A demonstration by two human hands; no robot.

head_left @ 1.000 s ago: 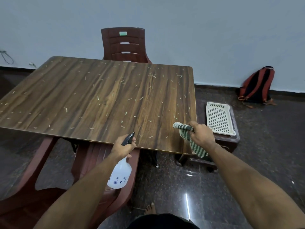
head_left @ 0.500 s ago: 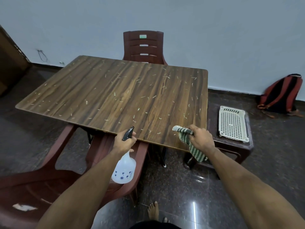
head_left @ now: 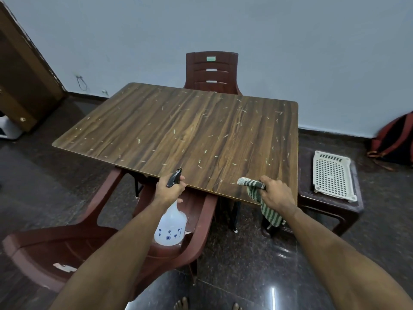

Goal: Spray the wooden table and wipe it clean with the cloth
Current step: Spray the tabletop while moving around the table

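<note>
A: Where do things stand?

B: The left hand (head_left: 170, 190) is wrapped tight around the neck of the spray bottle (head_left: 170, 224), with the black nozzle (head_left: 174, 176) poking just over the near edge of the table (head_left: 178, 133). The right hand (head_left: 277, 195) is pinching the striped cloth (head_left: 260, 198). One end lies on the tabletop and the rest hangs down past the edge.

A: So nothing has been sprayed yet?

B: I'd say not. The wood looks dry and pale scraps are scattered all over it.

A: What could go wrong?

B: The nozzle sits low, right at the rim. If it fires from there, I think most of the mist lands on the near strip, or goes under onto the chair (head_left: 111, 238) tucked below, and the far corners stay dry.

A: And the wiping?

B: Those scraps are loose. A wet cloth may smear them, or a hard sweep could push them off onto the floor (head_left: 234, 260), which looks glossy and would be slippery if spray drips there too. Bare toes show at the bottom of the view.

A: Anything on the right?

B: A stool (head_left: 330, 209) with a white tray (head_left: 333, 175) stands just beside the table. A sweep that way could drop the mess into it.
</note>
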